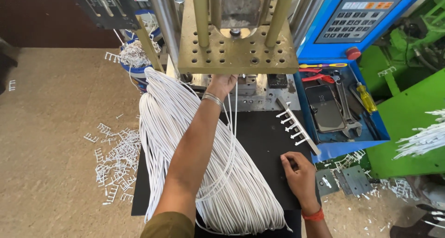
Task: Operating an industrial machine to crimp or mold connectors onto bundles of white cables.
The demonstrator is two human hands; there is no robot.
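- Coarse tan carpet floor (pixel 51 126) lies at nine o'clock, strewn with small white plastic comb-shaped offcuts (pixel 113 161).
- Matte black worktop (pixel 262 140) carries a thick bundle of smooth white round cables (pixel 181 126), fanned toward six o'clock.
- Left hand (pixel 222 83), steel bangle on the wrist, reaches to twelve o'clock under the drilled brass-coloured metal press plate (pixel 237 52), fingers hidden; thin white cable ends (pixel 233 110) hang from it.
- Right hand (pixel 299 173) rests curled at four o'clock on the worktop, pinching something too small to tell.
- White toothed plastic strip (pixel 296 125) lies just above it.
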